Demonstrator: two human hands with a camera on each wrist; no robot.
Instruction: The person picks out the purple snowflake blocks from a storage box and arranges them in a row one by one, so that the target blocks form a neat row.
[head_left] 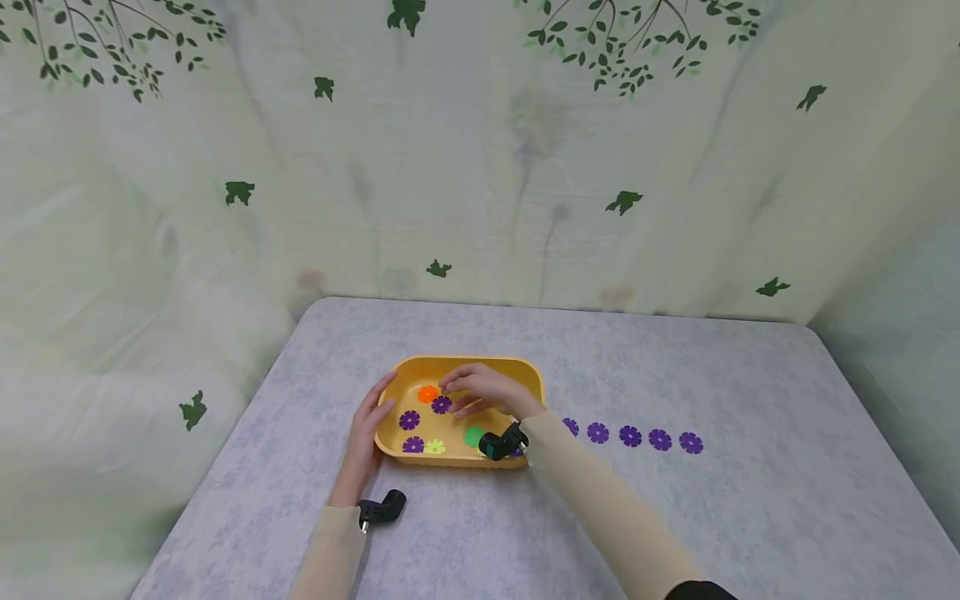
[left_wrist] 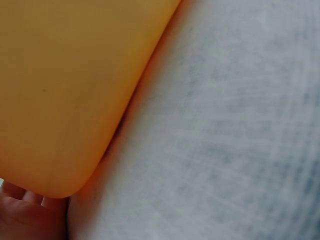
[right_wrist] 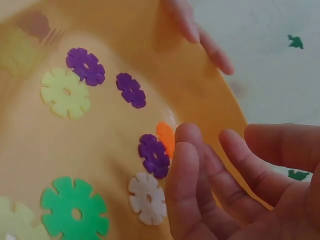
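Note:
A yellow tray (head_left: 480, 361) stands on the table and holds several flower-shaped notched discs. My left hand (head_left: 366, 429) grips its left end, thumb over the rim and fingers along the outside; the left wrist view shows the tray's outer wall (left_wrist: 65, 95) close up. Over the tray's middle hovers my right hand (head_left: 487, 388), thumb and fingers apart with nothing between them. Just by its fingertips lie a purple disc (right_wrist: 154, 156), an orange disc (right_wrist: 165, 138) and a white disc (right_wrist: 148, 199). A green disc (right_wrist: 75, 209) and a yellow disc (right_wrist: 65, 93) are also inside.
To the right of the tray, a row of several purple discs (head_left: 630, 436) lies on the grey table (head_left: 750, 517); the right sleeve (head_left: 592, 492) passes close to its near end. A leaf-printed curtain (head_left: 480, 167) hangs behind the table.

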